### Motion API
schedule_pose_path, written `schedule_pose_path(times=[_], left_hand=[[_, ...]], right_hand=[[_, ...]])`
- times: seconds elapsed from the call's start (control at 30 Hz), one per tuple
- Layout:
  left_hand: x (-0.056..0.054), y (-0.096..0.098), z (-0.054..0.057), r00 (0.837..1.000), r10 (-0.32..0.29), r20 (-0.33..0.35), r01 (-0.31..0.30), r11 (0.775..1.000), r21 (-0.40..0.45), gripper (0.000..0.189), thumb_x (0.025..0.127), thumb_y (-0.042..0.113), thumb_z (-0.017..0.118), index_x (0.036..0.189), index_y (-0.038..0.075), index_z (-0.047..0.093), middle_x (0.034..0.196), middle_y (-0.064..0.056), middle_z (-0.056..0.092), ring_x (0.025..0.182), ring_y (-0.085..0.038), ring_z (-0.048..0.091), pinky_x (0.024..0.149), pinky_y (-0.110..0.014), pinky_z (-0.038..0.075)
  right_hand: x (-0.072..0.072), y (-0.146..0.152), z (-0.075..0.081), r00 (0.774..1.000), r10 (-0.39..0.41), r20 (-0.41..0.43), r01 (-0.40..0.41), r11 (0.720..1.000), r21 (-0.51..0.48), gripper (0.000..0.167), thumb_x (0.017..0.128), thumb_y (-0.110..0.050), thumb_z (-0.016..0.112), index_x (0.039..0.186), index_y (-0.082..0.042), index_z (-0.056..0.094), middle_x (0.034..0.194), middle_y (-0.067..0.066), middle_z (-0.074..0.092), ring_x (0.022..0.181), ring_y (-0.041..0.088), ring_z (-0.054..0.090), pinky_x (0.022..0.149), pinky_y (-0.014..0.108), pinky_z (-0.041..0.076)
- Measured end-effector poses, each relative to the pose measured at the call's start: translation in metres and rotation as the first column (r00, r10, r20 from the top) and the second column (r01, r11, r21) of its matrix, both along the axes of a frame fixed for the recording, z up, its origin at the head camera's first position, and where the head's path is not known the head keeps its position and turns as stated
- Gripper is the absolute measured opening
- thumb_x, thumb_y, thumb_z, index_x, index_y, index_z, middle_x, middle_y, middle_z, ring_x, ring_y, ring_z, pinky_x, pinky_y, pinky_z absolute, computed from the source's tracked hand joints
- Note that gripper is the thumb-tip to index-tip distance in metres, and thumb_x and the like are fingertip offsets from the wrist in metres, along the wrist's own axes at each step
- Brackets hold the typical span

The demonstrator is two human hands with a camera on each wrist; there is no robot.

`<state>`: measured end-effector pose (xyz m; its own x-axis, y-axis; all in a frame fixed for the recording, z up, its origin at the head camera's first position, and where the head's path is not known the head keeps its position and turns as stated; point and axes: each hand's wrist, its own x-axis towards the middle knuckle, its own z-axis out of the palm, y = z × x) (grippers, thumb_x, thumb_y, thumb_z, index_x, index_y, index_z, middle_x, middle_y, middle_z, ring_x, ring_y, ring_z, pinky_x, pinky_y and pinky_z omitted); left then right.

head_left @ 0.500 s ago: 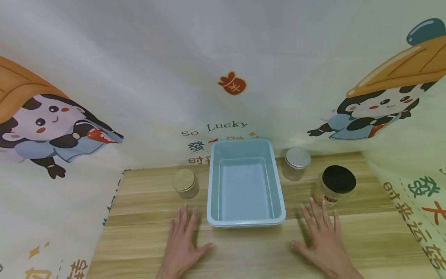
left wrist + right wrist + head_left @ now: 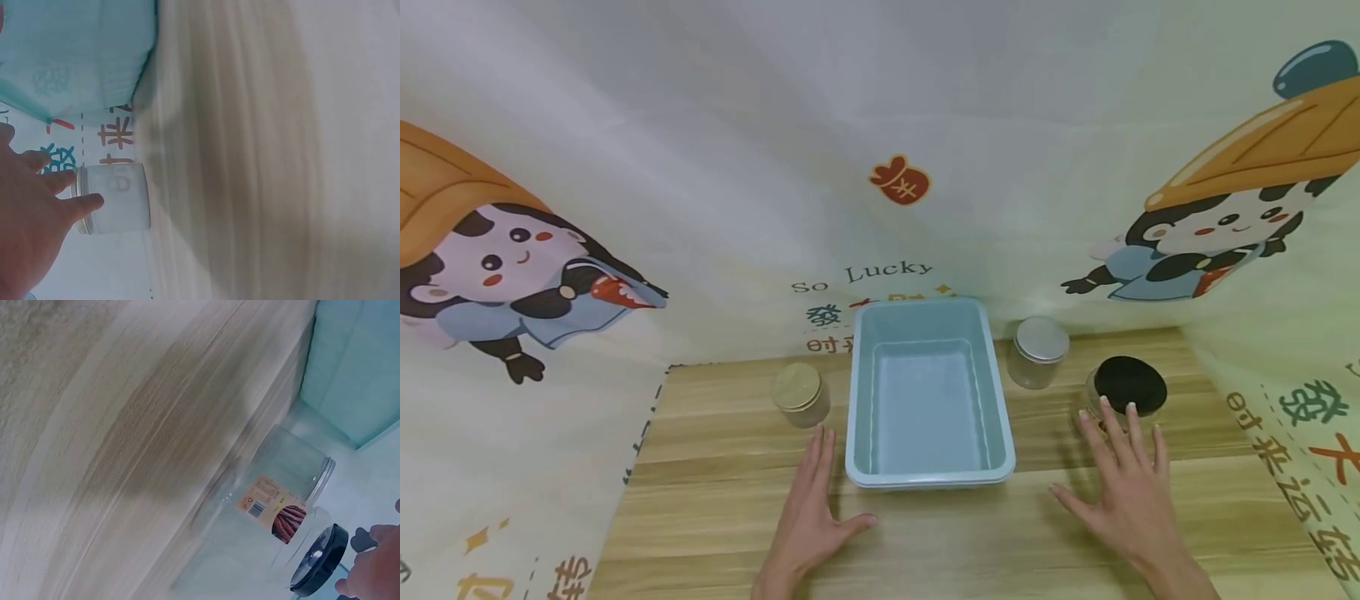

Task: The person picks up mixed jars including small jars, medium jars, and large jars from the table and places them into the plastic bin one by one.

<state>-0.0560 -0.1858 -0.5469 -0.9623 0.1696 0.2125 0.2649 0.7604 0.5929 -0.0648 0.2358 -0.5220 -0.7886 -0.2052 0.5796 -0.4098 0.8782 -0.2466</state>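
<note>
My right hand (image 2: pixel 1127 500) reaches with spread, straight fingers toward a clear jar with a black lid (image 2: pixel 1129 385); its fingertips overlap the jar's near side in the head view. A label (image 2: pixel 275 506) with a printed picture shows on that jar in the right wrist view. Near the tub's left front corner is my left hand (image 2: pixel 812 508), fingers extended and thumb out, holding nothing. Just beyond its fingertips stands a small clear jar with a gold-toned lid (image 2: pixel 797 387). The light blue plastic tub (image 2: pixel 928 480) sits between the hands, its inside bare.
A small clear jar with a silver lid (image 2: pixel 1041 340) stands at the back, right of the tub. The wood-grain table (image 2: pixel 700 483) is bounded at the back and sides by a printed white cloth (image 2: pixel 737 208).
My right hand has moved forward and right, up to the black-lidded jar. My left hand has shifted slightly right and forward, its fingers drawn closer together. The jars and tub stay put.
</note>
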Motion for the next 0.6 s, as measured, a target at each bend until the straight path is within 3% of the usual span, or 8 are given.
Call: schedule_pose_path(times=[0.2, 0.33, 0.4, 0.47, 0.6], left_hand=[[-0.003, 0.005, 0.008, 0.999, -0.002, 0.043, -0.005, 0.989, 0.15, 0.135, 0.061, 0.035, 0.094, 0.161, 0.015, 0.006, 0.166, -0.005, 0.006, 0.148, -0.038, 0.017, 0.114, -0.056, 0.02], [-0.004, 0.011, 0.014, 0.998, -0.013, 0.067, -0.005, 0.965, 0.261, 0.132, 0.062, 0.026, 0.094, 0.16, 0.012, 0.007, 0.166, -0.007, 0.008, 0.149, -0.035, 0.015, 0.118, -0.035, 0.014], [-0.005, 0.015, 0.015, 0.997, -0.017, 0.08, -0.008, 0.954, 0.301, 0.132, 0.061, 0.023, 0.094, 0.16, 0.011, 0.008, 0.166, -0.008, 0.009, 0.15, -0.032, 0.013, 0.118, -0.031, 0.01], [-0.007, 0.018, 0.015, 0.997, -0.025, 0.08, -0.003, 0.945, 0.328, 0.131, 0.062, 0.023, 0.093, 0.16, 0.01, 0.007, 0.166, -0.01, 0.01, 0.15, -0.032, 0.013, 0.118, -0.034, 0.011], [-0.009, 0.022, 0.014, 0.995, -0.027, 0.093, -0.008, 0.935, 0.355, 0.129, 0.064, 0.024, 0.092, 0.16, 0.012, 0.007, 0.166, -0.007, 0.011, 0.15, -0.03, 0.013, 0.116, -0.053, 0.014]], right_hand=[[-0.007, 0.002, 0.0, 0.998, -0.008, -0.055, 0.006, 0.999, -0.048, 0.095, 0.085, -0.079, 0.046, 0.144, -0.005, 0.048, 0.153, 0.023, 0.038, 0.141, 0.049, 0.027, 0.112, 0.067, 0.013], [-0.015, 0.01, 0.003, 0.995, -0.033, -0.096, 0.025, 0.996, -0.082, 0.095, 0.085, -0.077, 0.047, 0.142, -0.002, 0.05, 0.149, 0.026, 0.041, 0.135, 0.054, 0.033, 0.109, 0.068, 0.02], [-0.018, 0.016, 0.005, 0.991, -0.043, -0.126, 0.03, 0.993, -0.11, 0.093, 0.085, -0.076, 0.049, 0.14, -0.001, 0.051, 0.146, 0.028, 0.043, 0.132, 0.056, 0.036, 0.108, 0.069, 0.022], [-0.021, 0.022, 0.005, 0.989, -0.054, -0.139, 0.036, 0.991, -0.125, 0.092, 0.085, -0.074, 0.05, 0.139, 0.001, 0.051, 0.145, 0.029, 0.043, 0.131, 0.057, 0.036, 0.106, 0.07, 0.023], [-0.024, 0.029, 0.005, 0.983, -0.081, -0.165, 0.055, 0.987, -0.154, 0.092, 0.085, -0.074, 0.05, 0.138, 0.002, 0.052, 0.144, 0.031, 0.043, 0.131, 0.058, 0.036, 0.103, 0.072, 0.025]])
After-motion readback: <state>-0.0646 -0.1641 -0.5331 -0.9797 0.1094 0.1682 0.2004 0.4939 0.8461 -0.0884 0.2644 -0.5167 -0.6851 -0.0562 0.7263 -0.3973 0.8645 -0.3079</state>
